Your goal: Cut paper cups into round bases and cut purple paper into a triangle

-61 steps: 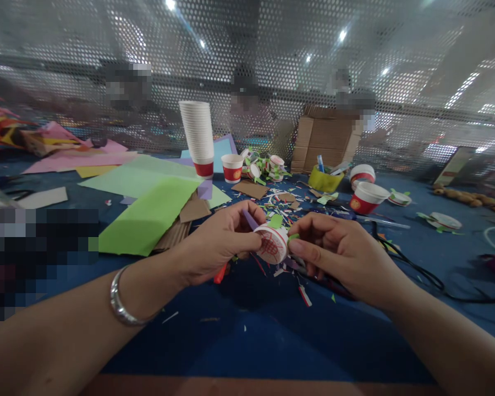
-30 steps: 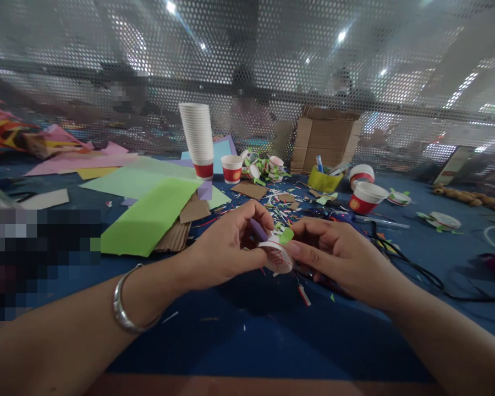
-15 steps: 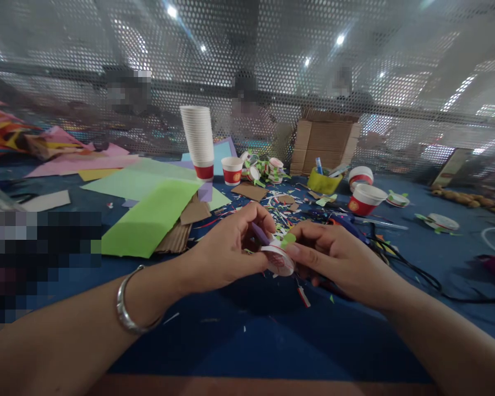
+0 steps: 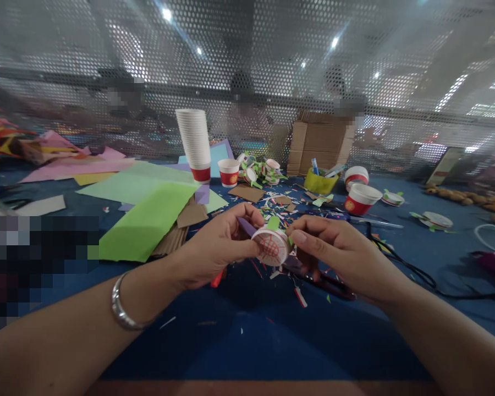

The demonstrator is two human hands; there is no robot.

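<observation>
My left hand [image 4: 216, 245] and my right hand [image 4: 334, 254] pinch a small cut-off paper cup bottom [image 4: 271, 247] between them, just above the blue table [image 4: 247, 335]. The round white base with a red printed mark faces me. A green paper leaf [image 4: 273, 223] sticks up from its top edge, and a purple paper strip [image 4: 246, 225] lies under my left fingers. My left wrist wears a silver bangle [image 4: 121, 311]. Both hands are closed on the piece.
A tall stack of paper cups [image 4: 194, 143], single red-and-white cups [image 4: 229, 172] [image 4: 359, 198], green paper sheets [image 4: 148, 217], cardboard [image 4: 319, 140], a yellow-green pot with pens [image 4: 320, 180], paper scraps and a black cable [image 4: 412, 272] lie around. People sit behind a perforated screen.
The cup bottom was tilted down flat half a second ago; both hands have turned it back up so its printed base faces me again.
</observation>
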